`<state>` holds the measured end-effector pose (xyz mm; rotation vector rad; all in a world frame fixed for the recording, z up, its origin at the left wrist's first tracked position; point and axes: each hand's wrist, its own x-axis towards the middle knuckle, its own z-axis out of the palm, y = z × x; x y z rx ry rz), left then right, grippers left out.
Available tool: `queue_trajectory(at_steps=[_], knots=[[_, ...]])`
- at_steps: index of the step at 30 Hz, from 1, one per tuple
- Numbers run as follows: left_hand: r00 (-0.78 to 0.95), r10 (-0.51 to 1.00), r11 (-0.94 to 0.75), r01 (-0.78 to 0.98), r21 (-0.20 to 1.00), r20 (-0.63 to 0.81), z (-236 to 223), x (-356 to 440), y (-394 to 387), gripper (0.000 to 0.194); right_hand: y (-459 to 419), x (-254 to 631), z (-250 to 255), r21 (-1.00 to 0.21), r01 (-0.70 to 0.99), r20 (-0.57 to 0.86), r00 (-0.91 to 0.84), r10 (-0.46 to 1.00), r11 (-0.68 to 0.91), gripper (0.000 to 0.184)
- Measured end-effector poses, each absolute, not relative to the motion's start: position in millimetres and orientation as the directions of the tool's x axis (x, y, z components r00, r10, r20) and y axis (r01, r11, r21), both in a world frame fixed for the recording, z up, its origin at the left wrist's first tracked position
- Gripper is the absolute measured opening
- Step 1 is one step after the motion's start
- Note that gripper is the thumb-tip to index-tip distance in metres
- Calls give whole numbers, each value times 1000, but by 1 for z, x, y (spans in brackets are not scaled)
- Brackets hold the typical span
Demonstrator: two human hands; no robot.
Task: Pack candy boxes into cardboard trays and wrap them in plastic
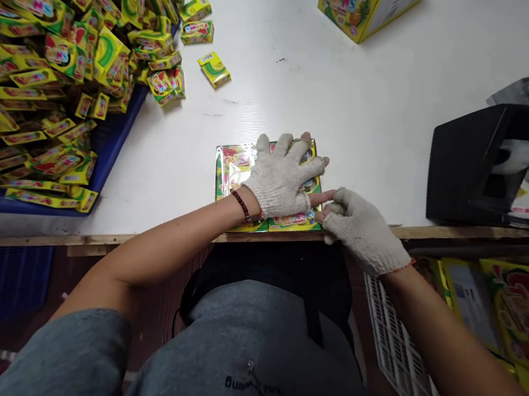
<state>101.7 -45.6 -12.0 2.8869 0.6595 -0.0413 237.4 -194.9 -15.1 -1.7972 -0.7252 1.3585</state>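
My left hand point(282, 177), in a white knitted glove with bare fingertips, lies flat with spread fingers on a printed yellow, green and red package point(234, 159). The package has a shiny top and rests at the table's front edge, partly hidden by the hand. At its right edge is my right hand point(363, 228), gloved the same way. Its fingers are curled together by the package corner, close to my left thumb. Whatever lies between those fingers, if anything, is hidden.
A blue crate point(117, 150) heaped with small yellow boxes stands at left; several loose boxes point(215, 69) lie beside it. An open yellow carton point(365, 5) sits at the back. A black tape dispenser point(463, 160) stands right. Below right, a white basket point(400, 356) adjoins larger yellow boxes point(524, 309).
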Motion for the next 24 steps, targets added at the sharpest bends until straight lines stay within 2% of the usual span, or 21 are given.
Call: queue_trajectory(at_steps=[4,9,12,19,24], knots=[[900,424,-885,435,165,-97,-13,102,-46,75,-208,235,-16,-769,-190,-639,218,738,-610,29],[891,440,-876,454,164,-116,-9,104,-49,84,-221,234,-32,-742,-373,-639,140,757,-558,38],[881,453,-868,471,156,-136,-7,105,-51,85,-225,234,-38,-742,-407,-627,140,766,-533,43],[871,467,-863,486,135,-149,-6,107,-54,91,-222,235,-40,-786,-265,-614,224,757,-559,25],[873,466,-868,483,120,-146,-6,106,-52,97,-220,232,-41,-770,-405,-595,178,784,-492,34]])
